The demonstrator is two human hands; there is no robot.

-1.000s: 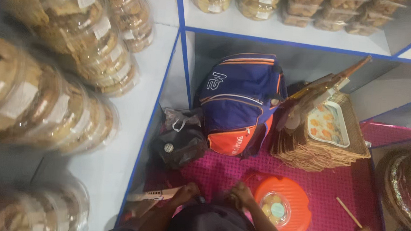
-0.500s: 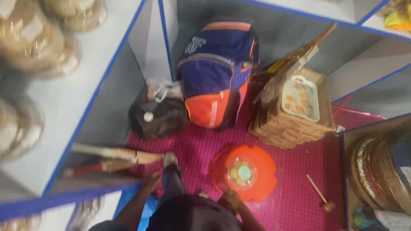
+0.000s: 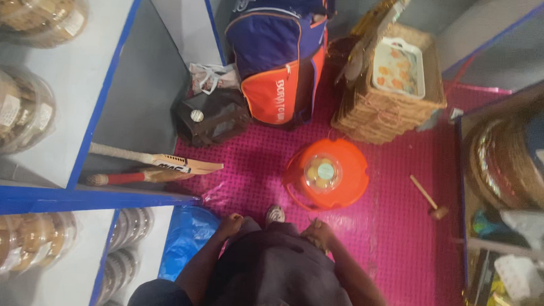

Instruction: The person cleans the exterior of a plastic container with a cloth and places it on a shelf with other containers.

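Orange round container (image 3: 327,173), smooth plastic with a clear lid over small yellow balls, sits on the dimpled pink mat (image 3: 391,240) just ahead of you. Since half a second ago your view has swung, so it lies more central. Your left hand (image 3: 230,222) and right hand (image 3: 319,231) rest curled at your dark garment, holding nothing visible.

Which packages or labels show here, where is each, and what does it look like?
Cookie tubs: left shelves, clear round stacks with pale labels.
Orange container: pink mat ahead of the hands, round, clear lid with a small round label.
Backpack: top centre, blue and orange, white lettering.
Bats: under the left shelf, wooden, with dark stickers.
Tray: on the wicker basket, white, orange pattern.
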